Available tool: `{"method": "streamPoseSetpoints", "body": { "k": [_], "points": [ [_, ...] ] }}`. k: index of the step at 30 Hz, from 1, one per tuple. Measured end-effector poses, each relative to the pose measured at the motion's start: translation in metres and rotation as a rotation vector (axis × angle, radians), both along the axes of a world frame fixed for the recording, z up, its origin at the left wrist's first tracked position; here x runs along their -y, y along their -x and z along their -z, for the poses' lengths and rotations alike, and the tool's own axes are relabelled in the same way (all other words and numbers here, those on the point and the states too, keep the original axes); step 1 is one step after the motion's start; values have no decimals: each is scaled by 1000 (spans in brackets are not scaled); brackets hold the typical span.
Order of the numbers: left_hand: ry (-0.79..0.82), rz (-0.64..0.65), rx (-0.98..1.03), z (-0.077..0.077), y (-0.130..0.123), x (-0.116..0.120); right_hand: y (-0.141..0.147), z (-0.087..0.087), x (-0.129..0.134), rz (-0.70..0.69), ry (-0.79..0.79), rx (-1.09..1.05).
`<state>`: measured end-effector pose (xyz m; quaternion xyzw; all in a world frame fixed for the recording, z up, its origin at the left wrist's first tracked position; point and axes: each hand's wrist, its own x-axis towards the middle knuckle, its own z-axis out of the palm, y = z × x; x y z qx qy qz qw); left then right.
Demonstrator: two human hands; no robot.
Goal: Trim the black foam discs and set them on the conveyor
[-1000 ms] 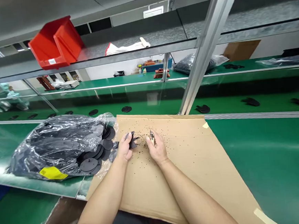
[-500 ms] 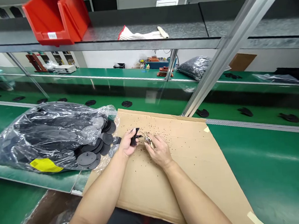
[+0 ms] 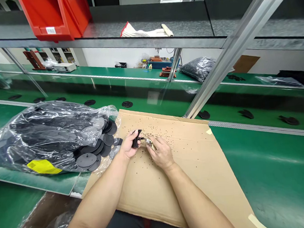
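My left hand (image 3: 129, 145) is closed on a black part (image 3: 136, 139) above the cardboard sheet (image 3: 152, 184). Just right of it, my right hand (image 3: 160, 152) grips a small shiny metal tool (image 3: 149, 142). The tool's tip meets a thin dark piece at the black part's right side; the exact contact is too small to make out. Tiny dark bits are scattered over the cardboard around both hands. Left of my left hand, black discs (image 3: 86, 160) spill from the mouth of a clear plastic bag (image 3: 44, 119).
An aluminium post (image 3: 216, 66) slants up behind the cardboard's right back corner. Black pieces (image 3: 127, 104) lie spaced along the green strip behind. On the shelf above are a red bin (image 3: 55, 16) and a white glove (image 3: 145, 33).
The metal tool in my right hand has come closer to the black part and now meets the thin piece at its side. The view has shifted slightly, and the black pieces on the strip have moved left.
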<state>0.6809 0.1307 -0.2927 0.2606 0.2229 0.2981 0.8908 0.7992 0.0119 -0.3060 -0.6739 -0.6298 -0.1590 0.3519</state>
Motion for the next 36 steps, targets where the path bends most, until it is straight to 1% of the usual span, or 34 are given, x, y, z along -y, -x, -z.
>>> {"method": "streamPoseSetpoints", "body": {
  "k": [7, 11, 14, 20, 23, 25, 29, 33, 36],
  "points": [
    [-36, -41, -17, 1, -1, 0, -4, 3, 0, 66, 30, 98],
    [-64, -79, -38, 3, -3, 0, -5, 5, 0, 95, 44, 95],
    [-65, -99, -42, 5, -4, -1, -3, 8, -1, 85, 51, 26],
    [-26, -108, -34, 3, -4, 0, 0, 7, -3, 26, 28, -333],
    [-12, -129, -34, 3, -5, 1, -2, 7, -3, 23, -6, -436],
    [-33, -149, -26, 4, -6, 1, -4, 8, -3, 40, -18, -463],
    [-74, -130, -20, 8, -6, -4, -6, 7, -3, 83, -14, -484],
    [-27, -160, -1, 11, -5, -9, -3, 5, -2, 59, -19, -450],
    [17, -139, -3, 10, -5, -9, 1, 4, 0, 27, 14, -375]
  ]
}}
